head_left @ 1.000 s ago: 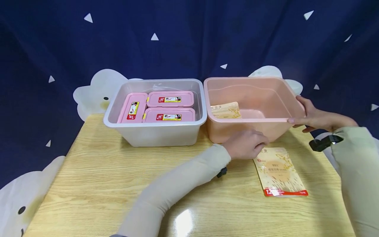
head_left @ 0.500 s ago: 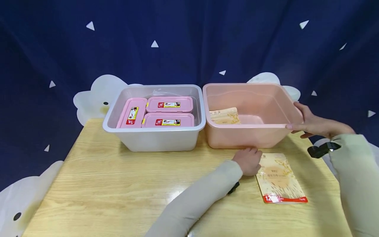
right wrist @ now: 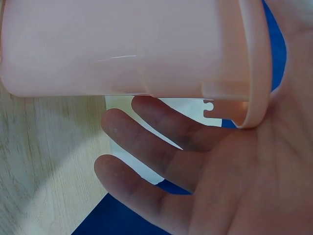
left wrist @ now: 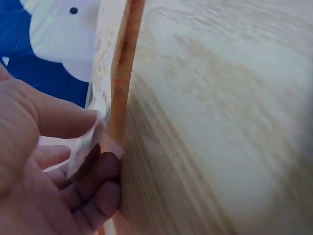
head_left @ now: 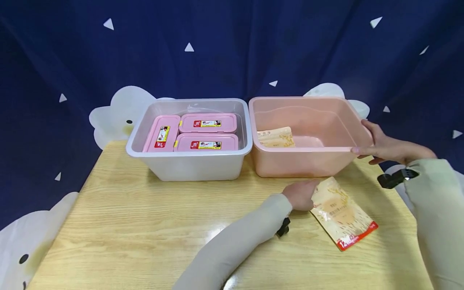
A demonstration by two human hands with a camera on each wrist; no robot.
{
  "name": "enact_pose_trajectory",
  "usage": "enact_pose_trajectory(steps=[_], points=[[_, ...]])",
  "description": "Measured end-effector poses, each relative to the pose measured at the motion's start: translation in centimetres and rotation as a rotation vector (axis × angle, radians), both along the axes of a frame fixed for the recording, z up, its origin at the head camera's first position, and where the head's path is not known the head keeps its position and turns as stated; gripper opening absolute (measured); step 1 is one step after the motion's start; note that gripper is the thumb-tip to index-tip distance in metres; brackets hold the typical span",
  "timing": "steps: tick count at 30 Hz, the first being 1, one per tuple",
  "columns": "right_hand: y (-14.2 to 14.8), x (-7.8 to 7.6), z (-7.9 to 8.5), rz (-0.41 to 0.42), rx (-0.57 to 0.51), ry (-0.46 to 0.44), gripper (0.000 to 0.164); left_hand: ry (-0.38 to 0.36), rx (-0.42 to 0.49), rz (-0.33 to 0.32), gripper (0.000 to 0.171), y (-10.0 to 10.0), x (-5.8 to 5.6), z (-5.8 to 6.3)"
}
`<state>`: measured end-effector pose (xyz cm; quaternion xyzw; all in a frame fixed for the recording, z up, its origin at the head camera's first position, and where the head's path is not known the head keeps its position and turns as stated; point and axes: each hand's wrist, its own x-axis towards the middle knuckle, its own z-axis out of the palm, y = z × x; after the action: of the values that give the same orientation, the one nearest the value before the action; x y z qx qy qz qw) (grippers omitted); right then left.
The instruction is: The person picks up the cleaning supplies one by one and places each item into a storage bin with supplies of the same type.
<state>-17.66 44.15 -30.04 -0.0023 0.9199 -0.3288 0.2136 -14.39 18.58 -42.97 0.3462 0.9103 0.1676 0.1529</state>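
My left hand point(head_left: 300, 195) pinches the upper left edge of a flat cream packet point(head_left: 342, 215) with a red bottom band. In the left wrist view, the thumb point(left wrist: 68, 117) lies on one face of the packet point(left wrist: 104, 63) and curled fingers lie behind it. The packet slants in front of the peach plastic bin point(head_left: 297, 163). At that bin's front right corner rests my right hand point(head_left: 393, 148), thumb along the front rim. The right wrist view shows its fingers point(right wrist: 142, 144) extended outside the bin point(right wrist: 122, 49), with the rim against the palm.
Another cream packet point(head_left: 277, 137) lies inside the peach bin, at its left. Next to that bin stands a light grey bin point(head_left: 195, 167) holding three pink lidded boxes point(head_left: 208, 123). Both stand at the back of the wooden table point(head_left: 137, 225), before a dark blue curtain point(head_left: 217, 24).
My left hand has moved right and down onto the packet's edge and taken hold of it. The packet has turned, its lower end swinging right. My right hand has stayed at the bin.
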Motion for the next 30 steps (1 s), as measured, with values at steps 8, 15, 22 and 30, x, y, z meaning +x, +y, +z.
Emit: enact_pose_trajectory(steps=[8,15,22,30], points=[[-0.8,-1.0,0.8,0.010,0.020,0.017,0.111,-0.186,0.269,0.130,0.050,-0.9,-0.9,-0.1],[0.0,-0.3,0.9,0.005,0.035,0.021,0.111,-0.252,0.415,0.112,0.049,-0.6,-0.8,-1.2],[0.3,-0.1,0.5,0.010,0.031,0.025,0.110,-0.402,0.479,0.114,0.061,-0.4,-0.5,-1.5],[0.0,-0.1,0.0,0.007,0.026,0.004,0.109,-0.375,0.461,0.128,0.055,-0.4,-0.2,-1.8]])
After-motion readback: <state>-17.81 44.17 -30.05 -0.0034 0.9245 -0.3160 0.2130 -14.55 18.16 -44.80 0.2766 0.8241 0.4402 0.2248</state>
